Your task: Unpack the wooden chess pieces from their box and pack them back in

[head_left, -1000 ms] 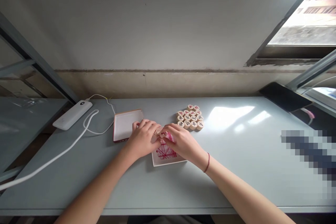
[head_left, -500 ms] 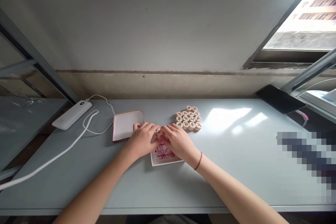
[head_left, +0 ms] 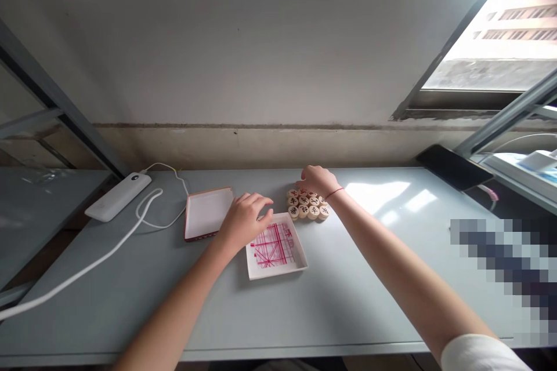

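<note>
Our left hand (head_left: pixel 246 221) is held low, open, fingers (head_left: pixel 263 200) loosely curled. Our right hand (head_left: pixel 317 181) sits farther forward, well apart from the left, fingers bent downward. Right arm (head_left: pixel 404 261) extended, thin red cord (head_left: pixel 334 192) at the wrist, white sleeve (head_left: pixel 481 355) above.

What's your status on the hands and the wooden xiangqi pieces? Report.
Right hand curled at far edge of wooden xiangqi pieces, grip unclear. Left hand open, beside white tray with red lines.
</note>
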The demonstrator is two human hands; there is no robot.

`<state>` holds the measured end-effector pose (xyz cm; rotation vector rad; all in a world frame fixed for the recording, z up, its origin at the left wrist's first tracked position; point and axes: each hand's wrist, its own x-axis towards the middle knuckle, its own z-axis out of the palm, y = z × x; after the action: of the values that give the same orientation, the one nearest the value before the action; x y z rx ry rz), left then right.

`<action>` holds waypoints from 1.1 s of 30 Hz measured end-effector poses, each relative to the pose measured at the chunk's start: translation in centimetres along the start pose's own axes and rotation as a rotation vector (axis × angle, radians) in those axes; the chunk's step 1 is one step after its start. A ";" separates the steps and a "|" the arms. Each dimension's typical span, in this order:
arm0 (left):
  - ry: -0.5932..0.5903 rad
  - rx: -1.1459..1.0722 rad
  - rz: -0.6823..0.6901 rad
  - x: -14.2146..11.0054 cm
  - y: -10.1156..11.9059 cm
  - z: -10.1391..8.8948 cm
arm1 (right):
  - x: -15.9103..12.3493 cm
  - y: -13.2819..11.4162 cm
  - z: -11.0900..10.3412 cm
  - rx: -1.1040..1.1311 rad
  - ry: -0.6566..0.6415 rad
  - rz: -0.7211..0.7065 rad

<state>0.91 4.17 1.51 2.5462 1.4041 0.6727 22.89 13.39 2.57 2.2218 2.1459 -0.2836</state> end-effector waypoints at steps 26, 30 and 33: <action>0.045 0.186 -0.266 -1.5 -3.1 -0.9 | -4.7 -0.2 -2.7 0.529 0.006 -0.286; 0.106 -0.080 -0.006 -1.5 -0.3 -1.4 | -8.8 -1.7 0.0 0.821 -0.122 -0.439; 0.055 -0.196 0.084 -1.7 1.4 -0.9 | -10.5 -2.7 2.2 1.061 -0.186 -0.424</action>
<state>0.76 1.97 2.27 2.4609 1.1878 0.8556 19.72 2.78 2.38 1.8199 2.6538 -1.9272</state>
